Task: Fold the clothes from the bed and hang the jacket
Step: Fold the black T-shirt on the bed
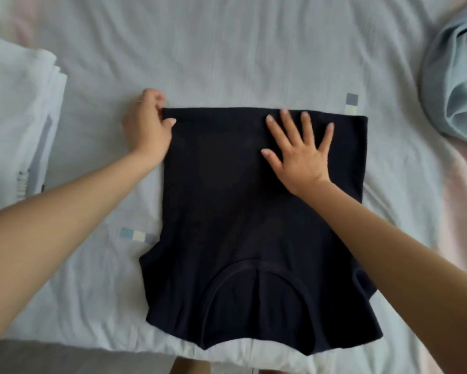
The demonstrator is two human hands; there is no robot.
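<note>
Spread flat across the middle of the bed (227, 49): a dark shirt (254, 211), neckline toward the near edge, straight end toward the far edge. Laid out this way, most likely, to give a smooth, square shape before the next fold.

Pinching the shirt's far left corner with the left hand (148, 125), thumb on top and fingers curled round the edge, seemingly to hold that corner taut and in line. Pressing down with the right hand (299, 152), palm flat and fingers straight and spread, just inside the far end and right of its middle. Probably meant to smooth out creases and pin the layers so nothing slides while the corner gets tugged.

Appears narrowed along both sides, as if the sleeves are tucked in, though hard to confirm in such dark cloth.

Stacked at the left edge of the bed, well apart from the shirt: a folded white pile (19, 117), judged to be set aside to keep the working space free. Crumpled near the far right corner: a pale blue garment (456, 90), not yet folded.
</note>
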